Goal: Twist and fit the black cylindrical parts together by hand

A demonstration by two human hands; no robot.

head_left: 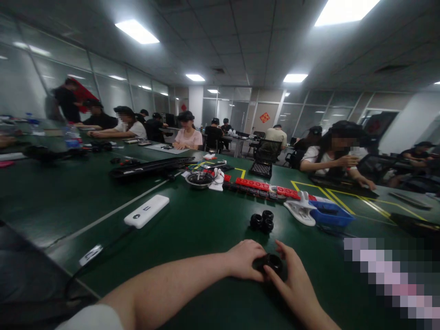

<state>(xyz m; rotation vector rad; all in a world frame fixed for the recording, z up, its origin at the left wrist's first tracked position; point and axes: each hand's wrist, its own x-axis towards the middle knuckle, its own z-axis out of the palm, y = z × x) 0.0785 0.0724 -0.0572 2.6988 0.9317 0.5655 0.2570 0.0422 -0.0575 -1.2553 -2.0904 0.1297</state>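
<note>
On the green table close to me, a small black wheel (275,261) with a hollow middle sits between my two hands. My left hand (244,259) closes on its left side, the fingertips partly hidden behind the hand. From the right, my right hand (294,275) curves round it, thumb at the near side and fingers at the far side. A little beyond my hands stands a tight cluster of several similar black wheels (262,222).
A white power strip (147,211) lies left with its cable. Ahead are red blocks (252,184) in a row, a white clamp (302,210), a blue tray (330,214), a round black-and-silver part (200,179) and a long black case (151,167). Other people sit around the tables.
</note>
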